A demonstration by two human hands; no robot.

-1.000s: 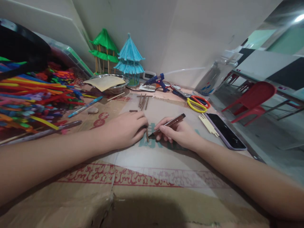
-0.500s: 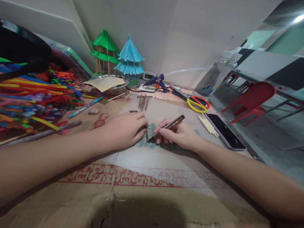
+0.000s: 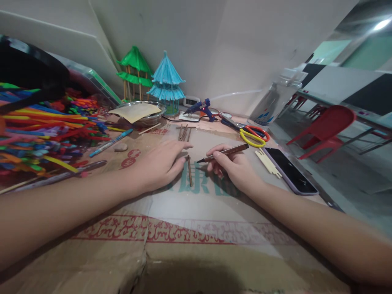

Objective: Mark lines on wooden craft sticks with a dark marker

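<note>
My right hand (image 3: 234, 163) grips a brown marker pen (image 3: 225, 153), its dark tip pointing left. Just left of that tip a short brown stick (image 3: 190, 171) lies on the cardboard, apart from the pen. Beside the stick rests my left hand (image 3: 167, 163), index finger stretched out and thumb apart, with nothing seen in it; the thumb is close to the stick's upper end. Several more brown sticks (image 3: 185, 134) lie beyond my left hand. To the right of my right hand are several pale, uncoloured sticks (image 3: 268, 163).
A phone (image 3: 289, 170) lies at the right, below scissors (image 3: 252, 136). A blue glue gun (image 3: 200, 109) and green (image 3: 134, 67) and blue (image 3: 167, 79) pagoda models stand at the back, near a bowl (image 3: 156, 116). Colourful pipe cleaners (image 3: 45, 134) fill the left; a bottle (image 3: 272, 104) leans at right.
The marker tip has lifted away from the stick and moved up and right. My left fingers have opened and released the stick, which now lies in fuller view.
</note>
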